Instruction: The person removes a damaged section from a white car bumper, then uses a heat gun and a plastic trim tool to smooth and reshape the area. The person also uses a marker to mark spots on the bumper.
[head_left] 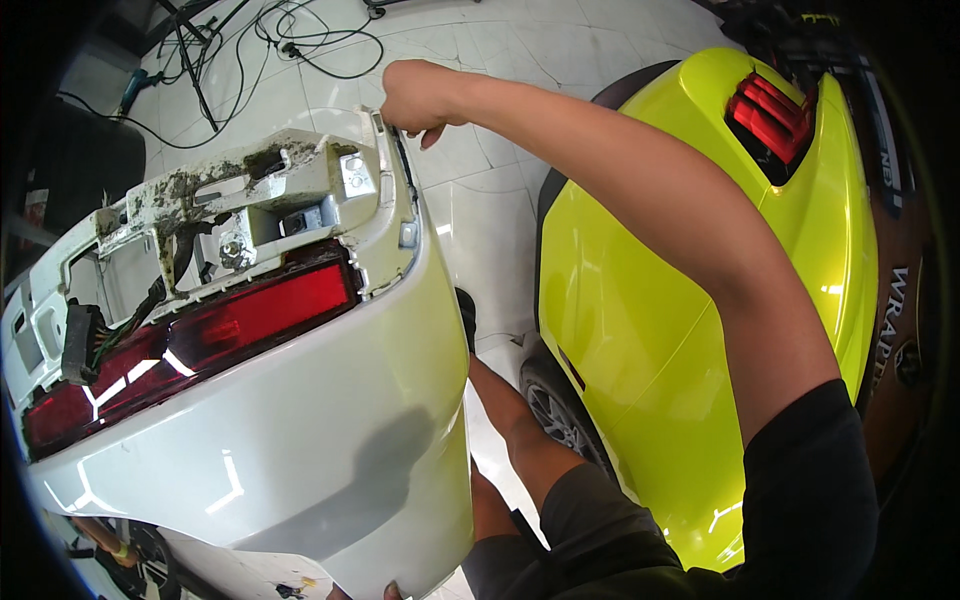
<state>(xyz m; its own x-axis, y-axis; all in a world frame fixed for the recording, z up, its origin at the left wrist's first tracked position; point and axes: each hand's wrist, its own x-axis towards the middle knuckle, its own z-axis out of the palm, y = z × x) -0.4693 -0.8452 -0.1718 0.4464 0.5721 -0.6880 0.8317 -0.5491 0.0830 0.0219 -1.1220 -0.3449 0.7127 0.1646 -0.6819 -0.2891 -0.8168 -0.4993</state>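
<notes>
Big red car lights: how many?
2: one long red light in the glossy white bumper, one ridged red light on the yellow-green bodywork. More may be hidden.

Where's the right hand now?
In the head view, the right hand is near the top, slightly left of centre, at the far right corner of the white bumper, right of the coiled black cable.

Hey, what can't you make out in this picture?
In the head view:
Left hand, presumably: cut off by the lower edge, except fingertips.
Right hand: the inside of its curled fingers, hidden by the hand itself.
Wheel: partly covered by the yellow-green body panel.
</notes>
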